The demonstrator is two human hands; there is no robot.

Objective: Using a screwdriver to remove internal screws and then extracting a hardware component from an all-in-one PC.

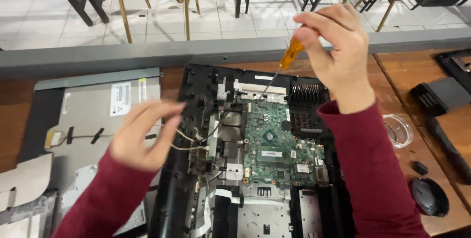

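From the head view I watch my right hand (333,51) pinched shut around the orange translucent handle of a slim screwdriver (287,61), held upright so the thin shaft slants down to its tip at the top edge of the green circuit board (274,145); that steep grip seems meant to keep the tip seated. The board lies inside the opened black plastic computer chassis (196,96), which sits flat near the middle of the brown wooden tabletop (412,71), its back facing up so the insides are reachable. My left hand (142,132) hovers over the chassis's left side, fingers (162,113) loosely apart and holding nothing, close to the loose thin cables (196,142). A grey metal display panel (98,115) rests toward the left edge. A small clear round dish (398,130) and a black computer mouse (430,196) sit by the right edge, out of the way.
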